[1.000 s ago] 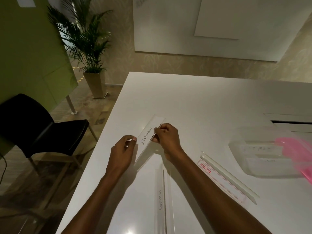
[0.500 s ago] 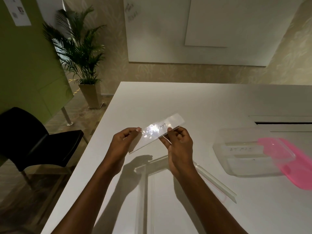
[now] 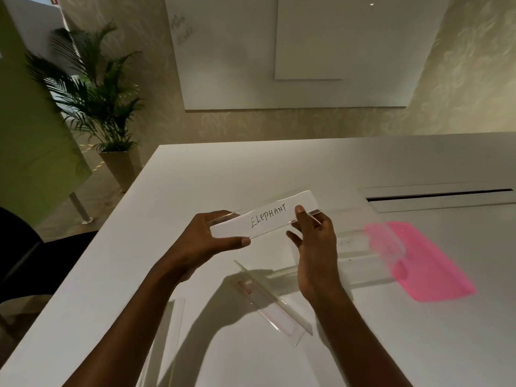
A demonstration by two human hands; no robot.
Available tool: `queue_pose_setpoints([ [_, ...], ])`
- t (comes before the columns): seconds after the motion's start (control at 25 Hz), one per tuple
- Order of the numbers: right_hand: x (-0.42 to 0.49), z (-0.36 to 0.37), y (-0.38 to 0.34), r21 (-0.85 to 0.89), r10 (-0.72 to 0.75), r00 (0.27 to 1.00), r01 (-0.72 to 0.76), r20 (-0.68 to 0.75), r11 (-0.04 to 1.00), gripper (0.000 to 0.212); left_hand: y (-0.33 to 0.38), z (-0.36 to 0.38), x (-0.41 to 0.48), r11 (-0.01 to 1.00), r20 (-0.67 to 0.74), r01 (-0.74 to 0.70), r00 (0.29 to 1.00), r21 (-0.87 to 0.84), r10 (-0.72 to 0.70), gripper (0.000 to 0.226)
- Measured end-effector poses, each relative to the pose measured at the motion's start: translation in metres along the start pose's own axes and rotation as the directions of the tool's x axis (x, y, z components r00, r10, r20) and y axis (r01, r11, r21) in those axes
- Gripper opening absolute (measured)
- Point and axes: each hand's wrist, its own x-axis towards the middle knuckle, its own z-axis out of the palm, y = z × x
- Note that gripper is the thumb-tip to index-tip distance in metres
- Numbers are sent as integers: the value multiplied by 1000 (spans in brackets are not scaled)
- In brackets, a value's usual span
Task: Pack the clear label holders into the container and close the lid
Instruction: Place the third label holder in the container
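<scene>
I hold a clear label holder (image 3: 268, 217) with a card reading ELEPHANT in the air above the white table (image 3: 195, 174). My left hand (image 3: 212, 241) grips its left end and my right hand (image 3: 312, 241) pinches its right end. To the right, partly behind my right hand, stands the clear container (image 3: 360, 263), blurred, its pink lid (image 3: 427, 263) lying beside it. A second clear holder (image 3: 276, 305) with a red mark lies on the table below my hands. A third holder (image 3: 164, 342) lies near the front edge by my left arm.
A long slot (image 3: 438, 195) is cut into the table at the back right. The table's left edge drops to the floor, where a dark chair (image 3: 25, 252) and a potted palm (image 3: 103, 113) stand.
The ELEPHANT holder has moved up and to the right toward the container and turned, its writing now facing me. My head has turned right.
</scene>
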Motion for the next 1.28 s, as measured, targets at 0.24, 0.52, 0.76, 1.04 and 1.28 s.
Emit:
queue_pose_setpoints([
  [0.24, 53, -90, -37, -111, -76, 960, 110, 270, 988, 60, 11, 63, 36, 1000, 102, 14, 995, 19, -15, 55],
  [0.52, 119, -158, -78, -457, -116, 891, 332, 438, 825, 45, 22, 112, 77, 994, 4, 42, 999, 101, -43, 63],
  [0.76, 176, -189, -79, -718, -67, 848, 484, 525, 501, 39, 19, 140, 107, 939, -179, 91, 983, 332, -32, 61],
  [1.04, 201, -188, -53, -795, 83, 791, 605, 606, 37, 48, 0, 172, 132, 770, -185, 72, 981, 634, 60, 49],
  [1.28, 203, -187, -27, -732, 112, 792, 601, 600, -322, 46, -22, 190, 146, 596, -106, 123, 992, 794, -63, 56],
])
